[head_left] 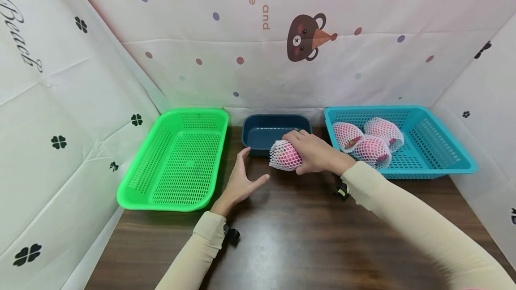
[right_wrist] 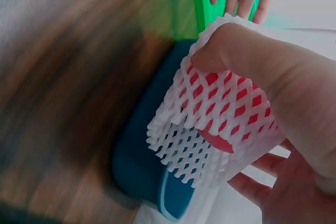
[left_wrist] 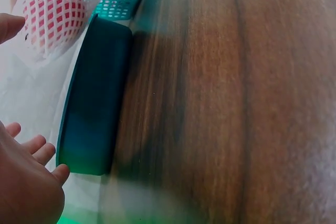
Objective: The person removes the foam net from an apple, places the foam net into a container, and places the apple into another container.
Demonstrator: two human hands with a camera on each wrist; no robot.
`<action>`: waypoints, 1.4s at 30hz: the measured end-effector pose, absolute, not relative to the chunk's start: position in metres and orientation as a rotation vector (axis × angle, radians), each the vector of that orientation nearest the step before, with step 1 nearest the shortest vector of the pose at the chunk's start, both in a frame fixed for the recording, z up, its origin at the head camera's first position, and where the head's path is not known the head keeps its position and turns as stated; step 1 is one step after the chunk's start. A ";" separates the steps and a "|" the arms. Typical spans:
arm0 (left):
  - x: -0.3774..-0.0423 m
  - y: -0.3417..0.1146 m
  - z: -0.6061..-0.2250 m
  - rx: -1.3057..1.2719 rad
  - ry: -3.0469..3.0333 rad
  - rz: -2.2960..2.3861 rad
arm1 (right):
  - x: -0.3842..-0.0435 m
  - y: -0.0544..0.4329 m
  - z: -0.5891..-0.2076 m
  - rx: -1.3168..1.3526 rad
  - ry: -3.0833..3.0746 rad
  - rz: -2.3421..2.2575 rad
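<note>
By the dark blue box [head_left: 268, 135], in the head view, your right hand [head_left: 315, 150] grips the netted fruit [head_left: 287, 156]; your left hand [head_left: 239, 185] is empty.
Left wrist view: the foam net [left_wrist: 52, 17] looks soft, the fruit probably bruisable. Right wrist view: the net's end gapes; clasp the middle lest the fruit slide out.

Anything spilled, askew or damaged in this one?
Nothing looks spilled or damaged: three net-wrapped fruits lie in the blue basket, and the right hand holds a fourth fruit. The one oddity is the wall cloth, whose bear and lettering run sideways.
</note>
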State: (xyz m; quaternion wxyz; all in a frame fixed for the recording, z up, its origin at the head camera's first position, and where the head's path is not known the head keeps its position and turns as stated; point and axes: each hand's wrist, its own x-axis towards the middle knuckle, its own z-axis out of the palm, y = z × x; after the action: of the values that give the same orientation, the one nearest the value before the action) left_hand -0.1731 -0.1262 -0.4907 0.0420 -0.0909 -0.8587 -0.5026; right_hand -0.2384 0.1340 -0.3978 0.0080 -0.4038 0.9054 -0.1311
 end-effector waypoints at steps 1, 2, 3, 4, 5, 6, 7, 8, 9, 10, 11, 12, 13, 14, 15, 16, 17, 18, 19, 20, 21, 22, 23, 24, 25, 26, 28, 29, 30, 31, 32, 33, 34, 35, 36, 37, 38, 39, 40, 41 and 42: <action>-0.173 -0.126 -0.491 -0.279 -2.625 -1.541 | -0.238 0.133 -0.400 -1.260 2.829 -0.422; -0.173 -0.127 -0.491 -0.279 -2.625 -1.542 | -0.237 0.131 -0.403 -1.258 2.830 -0.430; -0.173 -0.127 -0.491 -0.279 -2.624 -1.546 | -0.236 0.130 -0.406 -1.255 2.831 -0.431; -0.173 -0.127 -0.491 -0.279 -2.622 -1.551 | -0.235 0.129 -0.409 -1.253 2.832 -0.429; -0.173 -0.128 -0.491 -0.280 -2.618 -1.557 | -0.234 0.128 -0.412 -1.252 2.833 -0.427; -0.173 -0.128 -0.491 -0.283 -2.614 -1.565 | -0.233 0.127 -0.415 -1.251 2.834 -0.424; -0.173 -0.128 -0.492 -0.286 -2.613 -1.569 | -0.232 0.127 -0.418 -1.248 2.830 -0.425; -0.173 -0.128 -0.492 -0.289 -2.614 -1.569 | -0.232 0.127 -0.421 -1.245 2.827 -0.423; -0.174 -0.128 -0.493 -0.291 -2.615 -1.569 | -0.231 0.126 -0.424 -1.244 2.823 -0.431; -0.174 -0.128 -0.493 -0.293 -2.614 -1.569 | -0.230 0.126 -0.427 -1.242 2.818 -0.444; -0.174 -0.128 -0.493 -0.293 -2.616 -1.569 | -0.229 0.126 -0.430 -1.242 2.815 -0.456; -0.174 -0.128 -0.493 -0.294 -2.619 -1.567 | -0.229 0.126 -0.433 -1.243 2.816 -0.464; -0.175 -0.129 -0.493 -0.293 -2.621 -1.566 | -0.228 0.125 -0.435 -1.241 2.815 -0.476; -0.175 -0.129 -0.493 -0.293 -2.620 -1.566 | -0.227 0.125 -0.437 -1.241 2.818 -0.481; -0.175 -0.129 -0.493 -0.291 -2.621 -1.565 | -0.227 0.124 -0.439 -1.241 2.821 -0.487; -0.175 -0.129 -0.493 -0.291 -2.620 -1.566 | -0.227 0.123 -0.441 -1.241 2.824 -0.489; -0.175 -0.129 -0.493 -0.292 -2.618 -1.569 | -0.226 0.122 -0.442 -1.242 2.826 -0.490; -0.175 -0.129 -0.494 -0.293 -2.615 -1.572 | -0.226 0.122 -0.444 -1.242 2.826 -0.490; -0.175 -0.129 -0.494 -0.293 -2.612 -1.574 | -0.226 0.121 -0.445 -1.243 2.823 -0.493; -0.175 -0.129 -0.494 -0.294 -2.611 -1.576 | -0.226 0.120 -0.447 -1.247 2.819 -0.497; -0.176 -0.129 -0.495 -0.298 -2.606 -1.583 | -0.226 0.120 -0.448 -1.250 2.813 -0.505; -0.176 -0.129 -0.495 -0.302 -2.602 -1.590 | -0.226 0.119 -0.450 -1.254 2.807 -0.507; -0.176 -0.129 -0.496 -0.304 -2.598 -1.596 | -0.226 0.119 -0.451 -1.257 2.803 -0.504; -0.177 -0.129 -0.496 -0.305 -2.595 -1.600 | -0.226 0.118 -0.453 -1.257 2.795 -0.503; -0.177 -0.128 -0.497 -0.307 -2.593 -1.606 | -0.226 0.118 -0.454 -1.258 2.790 -0.501; -0.177 -0.128 -0.497 -0.310 -2.591 -1.609 | -0.225 0.118 -0.456 -1.257 2.785 -0.500; -0.177 -0.128 -0.498 -0.308 -2.593 -1.609 | -0.225 0.117 -0.458 -1.256 2.780 -0.491; -0.177 -0.128 -0.499 -0.309 -2.594 -1.608 | -0.225 0.117 -0.459 -1.255 2.778 -0.490; -0.177 -0.128 -0.499 -0.311 -2.595 -1.607 | -0.225 0.117 -0.459 -1.257 2.774 -0.490; -0.177 -0.128 -0.499 -0.311 -2.596 -1.607 | -0.225 0.117 -0.460 -1.262 2.773 -0.489; -0.176 -0.129 -0.499 -0.311 -2.597 -1.605 | -0.225 0.116 -0.460 -1.266 2.771 -0.489; -0.176 -0.129 -0.500 -0.310 -2.597 -1.606 | -0.225 0.116 -0.460 -1.270 2.768 -0.491; -0.176 -0.129 -0.500 -0.310 -2.598 -1.604 | -0.225 0.116 -0.460 -1.271 2.765 -0.493; -0.176 -0.129 -0.500 -0.310 -2.599 -1.602 | -0.225 0.116 -0.460 -1.272 2.762 -0.497; -0.176 -0.129 -0.500 -0.309 -2.601 -1.602 | -0.225 0.116 -0.460 -1.270 2.759 -0.502; -0.176 -0.128 -0.501 -0.305 -2.603 -1.602 | -0.225 0.116 -0.460 -1.266 2.755 -0.509; -0.176 -0.128 -0.501 -0.302 -2.606 -1.602 | -0.224 0.116 -0.461 -1.260 2.751 -0.516; -0.176 -0.129 -0.502 -0.299 -2.610 -1.601 | -0.224 0.116 -0.461 -1.256 2.747 -0.521; -0.175 -0.129 -0.502 -0.295 -2.616 -1.598 | -0.224 0.117 -0.461 -1.252 2.744 -0.526; -0.175 -0.129 -0.503 -0.292 -2.619 -1.600 | -0.224 0.117 -0.461 -1.250 2.742 -0.531; -0.175 -0.129 -0.503 -0.289 -2.620 -1.602 | -0.224 0.117 -0.462 -1.249 2.738 -0.538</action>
State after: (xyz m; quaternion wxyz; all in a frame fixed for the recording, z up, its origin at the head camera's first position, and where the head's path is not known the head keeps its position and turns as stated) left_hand -0.1747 -0.1287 -0.5030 0.0287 -0.0937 -0.8491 -0.5191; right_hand -0.2236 0.1166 -0.4618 0.0421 -0.4081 0.8949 -0.1757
